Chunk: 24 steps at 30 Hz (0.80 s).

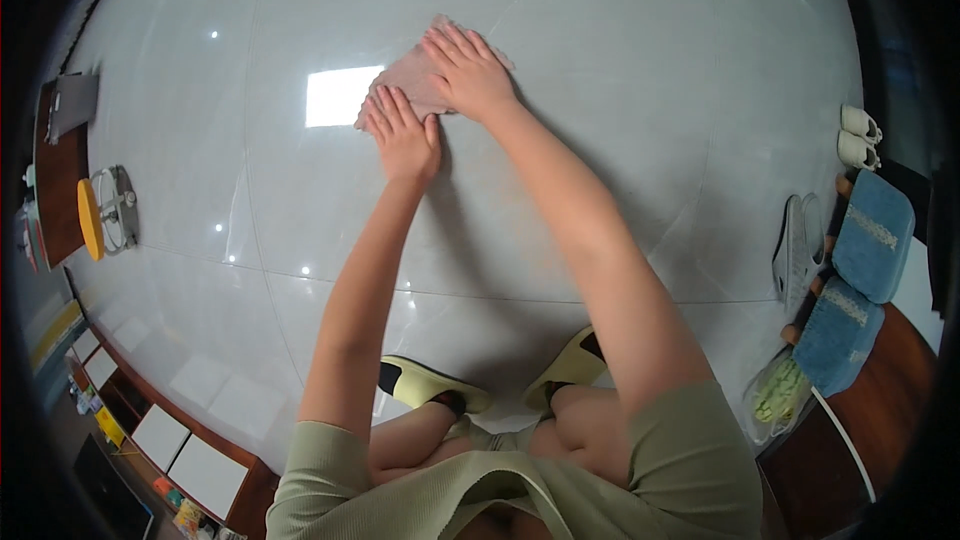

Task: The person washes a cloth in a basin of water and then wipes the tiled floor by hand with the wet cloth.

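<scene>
A pinkish-brown cleaning cloth (410,77) lies spread on the glossy pale tiled floor (600,50). My left hand (403,135) presses flat on its near left part, fingers stretched forward. Farther forward and to the right, my right hand (470,75) rests flat across the cloth's right side, fingers extended toward its far edge. Neither hand grips the cloth; both palms face down on it. Parts of the cloth under the hands are hidden. Both arms reach forward from my squatting body.
Yellow-green slippers (430,383) are on my feet. Blue cushioned stools (873,235), grey slippers (797,250), white shoes (858,135) and a bag of green vegetables (780,392) line the right. A yellow-seated chair (91,218) stands left; a low cabinet (205,475) lies lower left.
</scene>
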Tool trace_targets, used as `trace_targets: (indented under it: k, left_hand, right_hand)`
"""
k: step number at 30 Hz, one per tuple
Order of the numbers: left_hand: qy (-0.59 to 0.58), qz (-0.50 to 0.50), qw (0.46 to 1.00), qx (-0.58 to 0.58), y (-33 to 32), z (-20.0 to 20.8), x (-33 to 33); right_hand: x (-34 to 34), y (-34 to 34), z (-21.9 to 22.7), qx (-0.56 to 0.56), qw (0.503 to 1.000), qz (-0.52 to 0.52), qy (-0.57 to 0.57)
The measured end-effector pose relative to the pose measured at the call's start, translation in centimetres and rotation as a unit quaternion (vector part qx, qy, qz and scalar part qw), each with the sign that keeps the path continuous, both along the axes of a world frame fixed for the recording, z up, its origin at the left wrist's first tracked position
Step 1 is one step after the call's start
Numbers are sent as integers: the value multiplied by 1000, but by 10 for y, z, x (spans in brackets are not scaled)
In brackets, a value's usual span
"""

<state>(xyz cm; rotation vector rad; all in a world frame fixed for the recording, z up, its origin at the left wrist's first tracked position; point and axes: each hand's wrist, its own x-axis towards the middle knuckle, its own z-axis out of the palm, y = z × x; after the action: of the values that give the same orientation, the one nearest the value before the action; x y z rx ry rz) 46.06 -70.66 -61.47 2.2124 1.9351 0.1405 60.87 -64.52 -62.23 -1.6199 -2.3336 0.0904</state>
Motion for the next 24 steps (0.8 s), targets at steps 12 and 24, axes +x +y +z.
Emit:
trace_targets:
  k: [12,24]
  left_hand:
    - [31,-253,962,-101,-155,25,125]
    - [-5,-138,989,-53,-124,14,48]
  right_hand:
    - [119,-216,33,-142,986,-72,-41]
    - [54,-157,14,-82,996,-41,19]
